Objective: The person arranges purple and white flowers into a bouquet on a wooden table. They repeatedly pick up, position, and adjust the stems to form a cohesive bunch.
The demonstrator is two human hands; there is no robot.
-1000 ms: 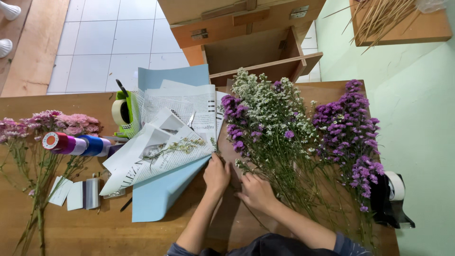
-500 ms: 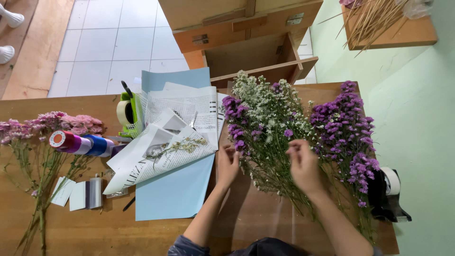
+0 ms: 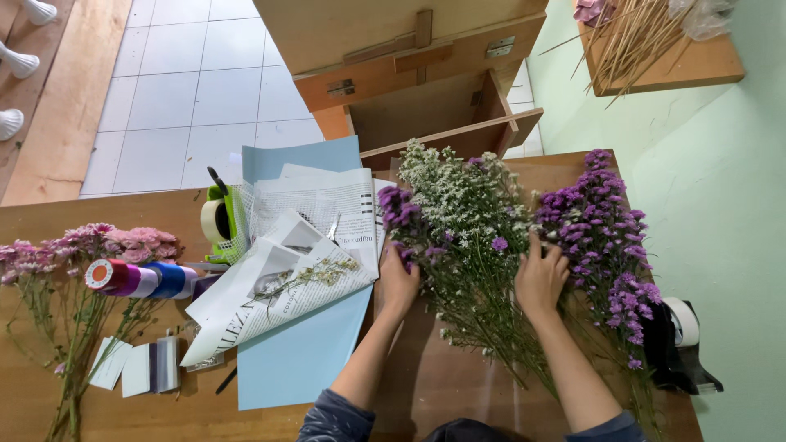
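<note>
Your right hand lies palm down among the stems, between the white filler flowers and the purple statice. Its fingertips are buried in the blooms, so you cannot tell whether it grips a stem or only presses on them. Your left hand rests at the left edge of the same white bunch, fingers curled around the stems there (the grip itself is hidden by foliage), just below a small purple cluster.

Both bunches lie flat on the wooden surface, heads pointing far, stems running near; the lowest stem ends of the statice run off the frame. Left of your left hand sit sheets of printed newspaper over light blue paper, with a dried sprig on top. Farther left are a green tape dispenser, ribbon spools and pink flowers, partly cut off at the left edge. At the far right, a black tape dispenser is half hidden behind the statice.
</note>
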